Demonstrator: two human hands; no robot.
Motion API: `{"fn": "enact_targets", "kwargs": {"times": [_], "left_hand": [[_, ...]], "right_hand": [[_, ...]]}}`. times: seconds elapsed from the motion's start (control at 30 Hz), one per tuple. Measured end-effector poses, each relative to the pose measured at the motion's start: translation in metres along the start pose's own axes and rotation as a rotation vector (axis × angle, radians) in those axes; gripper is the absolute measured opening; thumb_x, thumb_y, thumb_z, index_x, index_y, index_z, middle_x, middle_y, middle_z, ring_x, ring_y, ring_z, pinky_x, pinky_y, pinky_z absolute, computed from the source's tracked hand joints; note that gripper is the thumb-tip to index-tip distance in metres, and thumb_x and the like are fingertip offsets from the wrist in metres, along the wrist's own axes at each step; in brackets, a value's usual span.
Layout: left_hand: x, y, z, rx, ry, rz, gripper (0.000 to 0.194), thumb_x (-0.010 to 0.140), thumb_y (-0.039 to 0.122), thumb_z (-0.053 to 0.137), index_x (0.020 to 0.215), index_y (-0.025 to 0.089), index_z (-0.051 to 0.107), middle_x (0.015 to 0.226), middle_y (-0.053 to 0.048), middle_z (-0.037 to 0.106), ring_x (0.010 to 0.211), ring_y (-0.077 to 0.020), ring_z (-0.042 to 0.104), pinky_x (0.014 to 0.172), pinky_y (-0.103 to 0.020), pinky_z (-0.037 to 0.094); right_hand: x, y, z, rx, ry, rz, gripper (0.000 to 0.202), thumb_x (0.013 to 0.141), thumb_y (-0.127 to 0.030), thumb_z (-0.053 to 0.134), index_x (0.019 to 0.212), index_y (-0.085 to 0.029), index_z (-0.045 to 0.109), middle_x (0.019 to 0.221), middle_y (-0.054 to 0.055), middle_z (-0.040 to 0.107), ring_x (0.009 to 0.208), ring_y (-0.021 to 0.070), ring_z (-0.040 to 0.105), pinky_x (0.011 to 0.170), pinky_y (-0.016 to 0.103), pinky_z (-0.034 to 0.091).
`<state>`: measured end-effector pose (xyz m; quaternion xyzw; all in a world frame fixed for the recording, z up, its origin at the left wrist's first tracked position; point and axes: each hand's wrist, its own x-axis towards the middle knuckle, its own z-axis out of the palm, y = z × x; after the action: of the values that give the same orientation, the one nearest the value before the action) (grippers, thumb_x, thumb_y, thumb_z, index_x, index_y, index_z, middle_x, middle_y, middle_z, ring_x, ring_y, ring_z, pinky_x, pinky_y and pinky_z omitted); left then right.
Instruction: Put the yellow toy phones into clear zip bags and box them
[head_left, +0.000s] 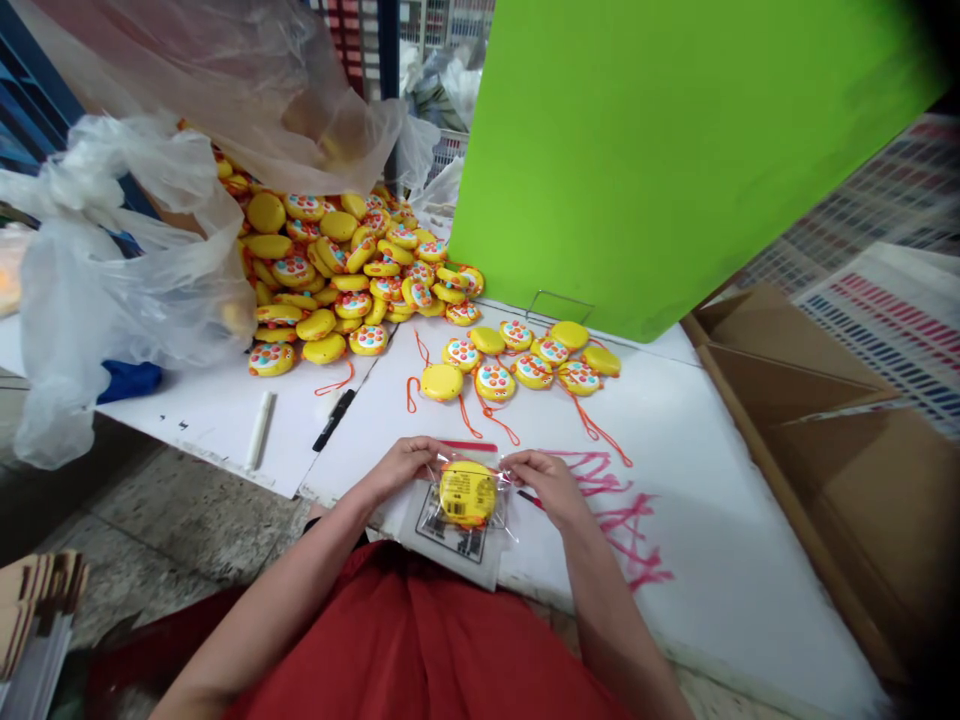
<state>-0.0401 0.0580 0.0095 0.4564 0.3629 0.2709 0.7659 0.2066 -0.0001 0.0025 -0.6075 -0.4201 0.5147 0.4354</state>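
Note:
Between my two hands is a clear plastic bag (433,512) with a round yellow toy (466,490) inside, its plain back with dark print and a barcode facing up. My left hand (409,468) pinches the bag's upper left corner. At the upper right corner, my right hand (551,485) pinches it too. Under the bag lies a stack of flat printed plastic bags (450,545) with a red top strip, at the table's front edge. Beyond my hands, several loose yellow toys (495,381) with coloured dots and orange cords lie on the white table (720,480).
A large heap of yellow toys (337,228) spills from a translucent sack (165,200) at the back left. A black marker (334,420) and a white stick (259,431) lie left. A green panel (645,150) stands behind; an open cardboard box (795,480) is at the right.

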Motion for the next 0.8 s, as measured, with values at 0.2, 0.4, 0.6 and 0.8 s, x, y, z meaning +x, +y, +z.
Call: {"fn": "enact_targets", "kwargs": {"times": [0.2,0.4,0.6,0.8], "left_hand": [[-0.001,0.002,0.001,-0.065,0.018,0.032,0.011,0.069,0.024,0.053,0.069,0.014,0.057,0.072,-0.003,0.060,0.069,-0.0134,0.056,0.066,-0.025,0.046],[-0.003,0.004,0.007,0.224,0.112,0.083,0.029,0.076,0.037,0.051,0.057,0.015,0.051,0.057,0.001,0.051,0.054,-0.0107,0.045,0.054,-0.023,0.037],[-0.007,-0.002,0.019,0.685,0.163,0.189,0.025,0.082,0.039,0.051,0.077,0.015,0.058,0.068,0.000,0.057,0.061,-0.0131,0.051,0.057,-0.024,0.038],[-0.004,-0.016,0.039,1.406,0.098,0.461,0.019,0.082,0.026,0.058,0.098,0.017,0.056,0.104,-0.008,0.056,0.095,-0.0224,0.051,0.080,-0.033,0.043]], "right_hand": [[0.001,-0.004,0.004,0.053,0.025,0.003,0.036,0.073,-0.047,0.059,0.093,-0.017,0.062,0.073,0.003,0.066,0.058,0.0124,0.053,0.053,0.024,0.040],[-0.003,-0.012,0.017,-0.052,-0.054,0.002,0.054,0.075,-0.047,0.059,0.121,-0.019,0.053,0.067,-0.002,0.060,0.049,0.0085,0.043,0.043,0.019,0.030],[-0.017,-0.031,-0.039,-0.055,0.330,-0.155,0.062,0.074,-0.042,0.061,0.130,-0.019,0.047,0.079,0.004,0.067,0.050,0.0089,0.044,0.046,0.022,0.038],[-0.023,-0.052,-0.110,-0.127,1.359,-0.580,0.055,0.081,-0.026,0.041,0.135,-0.019,0.035,0.114,0.017,0.061,0.071,0.0190,0.063,0.056,0.034,0.049]]}}
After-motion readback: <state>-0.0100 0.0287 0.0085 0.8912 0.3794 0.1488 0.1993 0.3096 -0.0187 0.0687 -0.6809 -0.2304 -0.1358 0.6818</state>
